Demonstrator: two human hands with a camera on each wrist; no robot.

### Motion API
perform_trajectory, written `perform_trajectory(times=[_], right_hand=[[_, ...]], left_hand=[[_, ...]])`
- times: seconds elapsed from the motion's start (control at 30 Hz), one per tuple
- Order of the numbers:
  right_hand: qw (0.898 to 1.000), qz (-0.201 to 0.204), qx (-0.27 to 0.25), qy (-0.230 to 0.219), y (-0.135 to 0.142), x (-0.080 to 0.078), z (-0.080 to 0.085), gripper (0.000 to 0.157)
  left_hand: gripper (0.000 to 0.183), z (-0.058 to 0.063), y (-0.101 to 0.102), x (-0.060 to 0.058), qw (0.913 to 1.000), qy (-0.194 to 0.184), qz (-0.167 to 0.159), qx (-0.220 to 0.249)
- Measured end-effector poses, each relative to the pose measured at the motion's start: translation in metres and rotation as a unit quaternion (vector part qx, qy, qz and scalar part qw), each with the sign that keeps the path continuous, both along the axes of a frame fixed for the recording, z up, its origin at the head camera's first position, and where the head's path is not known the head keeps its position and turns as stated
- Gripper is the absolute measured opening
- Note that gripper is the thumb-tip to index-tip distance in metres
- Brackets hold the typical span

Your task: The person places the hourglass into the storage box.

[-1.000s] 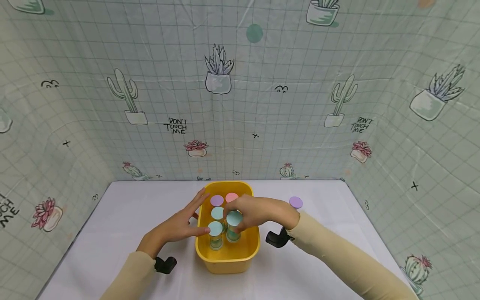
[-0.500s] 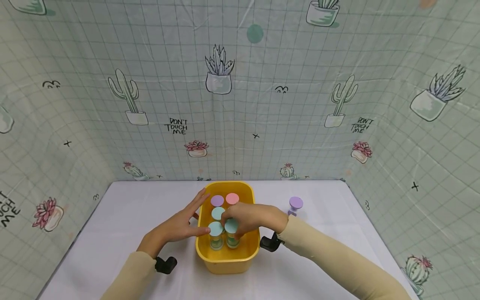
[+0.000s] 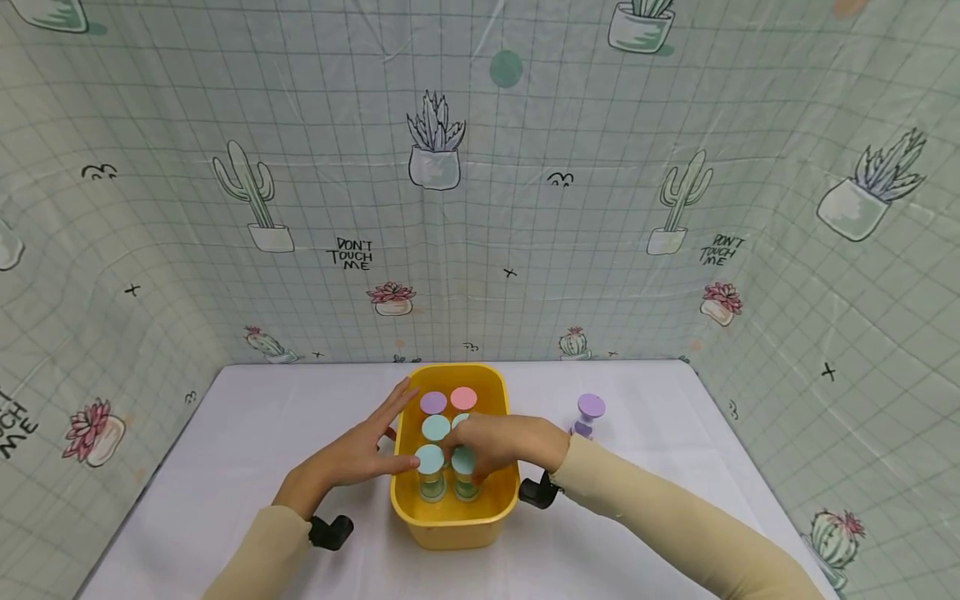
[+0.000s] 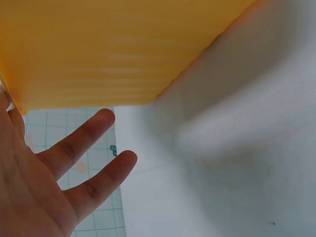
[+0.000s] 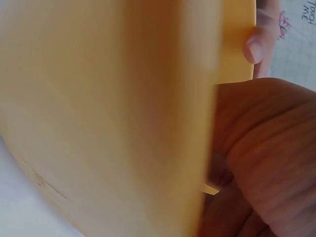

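Note:
Down inside the yellow bin (image 3: 450,536), my right hand (image 3: 498,442) holds a teal-capped sand timer (image 3: 463,461) by its sides. Beside it stands another teal sand timer (image 3: 430,460), near my left thumb. Behind these show further teal caps, one partly covered by my right hand, then a purple cap (image 3: 432,403) and a pink cap (image 3: 463,398). My left hand (image 3: 360,450) rests along the bin's left rim, its thumb over the edge. In the left wrist view two straight fingers (image 4: 101,190) spread outside the yellow wall.
A purple sand timer (image 3: 591,407) stands on the white table (image 3: 645,467) right of the bin, partly behind my right forearm. A patterned cloth (image 3: 480,208) rises along the back and both sides of the table.
My right hand has moved lower and toward the near end of the bin with the teal sand timer. More of the purple sand timer shows. My left hand stays put.

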State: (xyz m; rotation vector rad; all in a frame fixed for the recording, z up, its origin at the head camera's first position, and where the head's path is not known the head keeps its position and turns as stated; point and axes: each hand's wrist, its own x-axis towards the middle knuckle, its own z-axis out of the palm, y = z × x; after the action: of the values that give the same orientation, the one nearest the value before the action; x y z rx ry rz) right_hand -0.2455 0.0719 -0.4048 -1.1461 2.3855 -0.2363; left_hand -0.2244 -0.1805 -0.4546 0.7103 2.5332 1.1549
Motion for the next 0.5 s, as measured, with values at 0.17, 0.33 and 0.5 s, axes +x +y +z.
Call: perform_trajectory(times=[0.17, 0.33, 0.5], right_hand=[[1.000, 0.001, -0.001, 0.001, -0.0002, -0.0006, -0.0016, 0.040], [1.000, 0.006, -0.005, 0.010, 0.0000, -0.0009, -0.0007, 0.041], [1.000, 0.004, -0.007, 0.016, 0.0011, 0.0010, 0.0001, 0.040]], left_hand=[[0.102, 0.0005, -0.0001, -0.0003, 1.0000, -0.002, -0.002, 0.001], [0.102, 0.0012, -0.0004, -0.0013, 1.0000, 0.001, -0.003, 0.003], [0.102, 0.0011, -0.0010, -0.0008, 1.0000, -0.003, -0.005, -0.001]])
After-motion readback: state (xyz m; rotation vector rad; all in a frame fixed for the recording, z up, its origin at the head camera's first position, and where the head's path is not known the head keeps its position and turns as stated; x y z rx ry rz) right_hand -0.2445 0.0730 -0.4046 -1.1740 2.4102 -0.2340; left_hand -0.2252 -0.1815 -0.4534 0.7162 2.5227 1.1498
